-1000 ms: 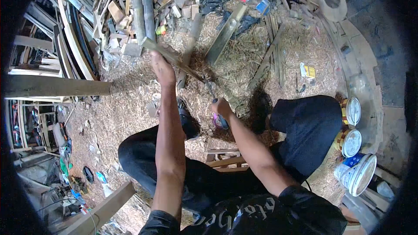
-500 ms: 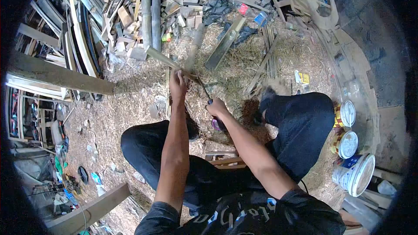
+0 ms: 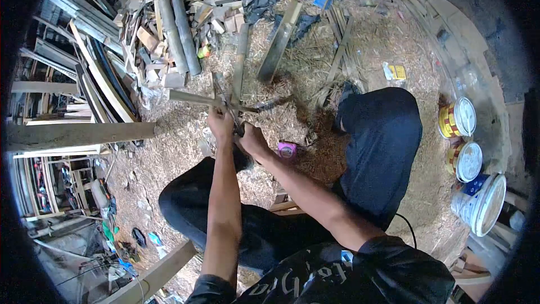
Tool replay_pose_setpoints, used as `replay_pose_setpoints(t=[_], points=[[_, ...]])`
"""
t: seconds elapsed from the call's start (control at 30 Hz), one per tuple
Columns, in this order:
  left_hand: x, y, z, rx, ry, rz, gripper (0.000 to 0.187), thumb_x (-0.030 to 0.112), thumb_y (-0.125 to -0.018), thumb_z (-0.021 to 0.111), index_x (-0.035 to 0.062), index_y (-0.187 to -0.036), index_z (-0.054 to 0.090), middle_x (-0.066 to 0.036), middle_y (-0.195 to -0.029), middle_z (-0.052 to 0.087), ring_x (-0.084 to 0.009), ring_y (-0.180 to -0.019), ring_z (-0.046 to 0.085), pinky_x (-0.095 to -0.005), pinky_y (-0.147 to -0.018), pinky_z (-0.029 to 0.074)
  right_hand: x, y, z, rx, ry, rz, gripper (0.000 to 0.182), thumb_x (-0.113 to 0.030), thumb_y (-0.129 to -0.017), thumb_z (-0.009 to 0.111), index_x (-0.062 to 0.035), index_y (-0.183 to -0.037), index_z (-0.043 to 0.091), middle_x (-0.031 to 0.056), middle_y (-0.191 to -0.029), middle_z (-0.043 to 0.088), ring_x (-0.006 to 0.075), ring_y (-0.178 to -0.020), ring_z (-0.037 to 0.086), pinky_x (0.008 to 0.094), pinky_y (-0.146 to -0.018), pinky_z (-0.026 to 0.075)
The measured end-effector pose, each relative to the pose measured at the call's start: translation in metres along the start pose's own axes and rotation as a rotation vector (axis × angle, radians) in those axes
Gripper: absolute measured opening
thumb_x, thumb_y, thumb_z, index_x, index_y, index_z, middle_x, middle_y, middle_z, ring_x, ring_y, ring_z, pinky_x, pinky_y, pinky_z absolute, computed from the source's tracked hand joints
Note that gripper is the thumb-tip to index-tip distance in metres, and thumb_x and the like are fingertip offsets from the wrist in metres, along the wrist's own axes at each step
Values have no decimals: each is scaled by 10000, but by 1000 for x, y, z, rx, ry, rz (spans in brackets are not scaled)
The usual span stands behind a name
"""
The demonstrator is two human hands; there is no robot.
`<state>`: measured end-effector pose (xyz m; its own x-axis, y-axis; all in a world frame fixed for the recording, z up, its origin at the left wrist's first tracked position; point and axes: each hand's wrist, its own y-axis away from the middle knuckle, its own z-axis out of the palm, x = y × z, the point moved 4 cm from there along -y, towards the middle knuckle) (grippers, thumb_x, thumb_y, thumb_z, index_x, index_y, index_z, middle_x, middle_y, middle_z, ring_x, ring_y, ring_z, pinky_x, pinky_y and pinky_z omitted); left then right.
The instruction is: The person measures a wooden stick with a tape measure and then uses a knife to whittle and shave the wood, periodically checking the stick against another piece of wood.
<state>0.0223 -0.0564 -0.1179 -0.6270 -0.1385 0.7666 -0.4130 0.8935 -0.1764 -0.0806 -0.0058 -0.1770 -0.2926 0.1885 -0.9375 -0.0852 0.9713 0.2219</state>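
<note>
My left hand (image 3: 221,123) is closed on a short wooden stick (image 3: 191,97), which lies crosswise above the shavings with its pale end to the left. My right hand (image 3: 252,140) grips the dark handle of a long-bladed tool. Its narrow metal blade (image 3: 220,87) slants up and left, crossing the stick right beside my left fingers. Just beyond, a longer wooden batten (image 3: 241,59) points away from me. A pink-purple tape measure (image 3: 287,150) rests on the shavings to the right of my right hand.
A thick board (image 3: 275,45) lies ahead, with scrap wood (image 3: 225,0) heaped behind it. Paint buckets (image 3: 464,117) stand on the right. A wooden beam (image 3: 79,135) juts in from the left, another (image 3: 152,273) from lower left. My bent legs frame the shavings-covered floor.
My right hand has moved left, close to my left hand, and the blade now crosses the stick more steeply. The stick has turned closer to level. The view has shifted slightly.
</note>
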Motion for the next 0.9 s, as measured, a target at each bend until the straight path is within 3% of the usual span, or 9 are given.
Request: replay_pose_setpoints(t=[0.13, 0.2, 0.27, 0.33, 0.4, 0.47, 0.53, 0.6, 0.9], points=[[-16, 8, -5, 66, -91, 65, 142, 82, -834, 601, -29, -920, 579, -155, -606, 572, -186, -500, 518, -345, -491, 413, 24, 3, 14, -137, -242, 183, 397, -318, -752, 660, 27, -928, 573, 260, -865, 643, 407, -865, 632, 456, -711, 485], [-27, 4, -4, 190, 10, 81, 193, 153, -845, 618, -33, -886, 585, -164, -553, 535, -191, -464, 489, -352, -473, 400, 69, 0, 31, -67, 67, 102, 391, -299, -733, 634, 51, -898, 582, 259, -828, 644, 378, -800, 643, 446, -694, 492], [-33, 0, -13, 138, -104, -53, 253, 208, -850, 625, -39, -889, 592, -170, -548, 527, -188, -456, 476, -352, -464, 391, 108, -11, 27, -336, 228, 321, 281, -242, -691, 624, -8, -845, 605, 243, -845, 642, 370, -847, 645, 434, -718, 527], [-35, -3, -14, 52, -213, -101, 233, 173, -844, 631, -43, -925, 601, -161, -559, 540, -184, -457, 477, -352, -459, 389, 121, -5, 21, -231, 12, 225, 280, -241, -694, 610, -9, -850, 608, 222, -808, 643, 355, -829, 648, 437, -704, 522], [-32, -2, -12, 59, -154, -76, 222, 155, -841, 632, -43, -936, 600, -152, -569, 553, -177, -464, 485, -347, -458, 392, 108, 2, 18, -151, 168, 85, 268, -223, -719, 594, 11, -850, 584, 225, -840, 643, 398, -835, 632, 441, -707, 505], [-35, -8, -5, 74, -92, -47, 213, 138, -838, 634, -43, -947, 599, -143, -578, 565, -170, -472, 494, -341, -458, 395, 72, 13, 17, -75, -80, 85, 263, -204, -729, 608, 24, -848, 556, 178, -707, 592, 281, -661, 578, 408, -634, 466], [-47, -10, -4, 101, 218, -83, 203, 109, -836, 628, -42, -966, 593, -125, -605, 587, -160, -487, 508, -334, -463, 406, 83, 13, 34, -98, -73, 97, 296, -240, -740, 631, 18, -869, 565, 170, -717, 601, 271, -664, 582, 399, -630, 461], [-55, -13, -8, 110, 118, -130, 211, 105, -841, 615, -44, -988, 586, -125, -624, 598, -154, -501, 526, -330, -472, 419, 88, 10, 38, -56, -67, 58, 308, -254, -739, 656, 9, -874, 569, 170, -723, 607, 267, -673, 594, 400, -625, 462], [-76, -17, -23, 173, 182, -140, 201, 114, -858, 606, -47, -974, 572, -122, -672, 622, -150, -573, 579, -307, -529, 454, 50, 0, 34, -156, 22, 84, 286, -253, -775, 601, -12, -926, 566, 246, -834, 642, 419, -827, 626, 481, -718, 506]])
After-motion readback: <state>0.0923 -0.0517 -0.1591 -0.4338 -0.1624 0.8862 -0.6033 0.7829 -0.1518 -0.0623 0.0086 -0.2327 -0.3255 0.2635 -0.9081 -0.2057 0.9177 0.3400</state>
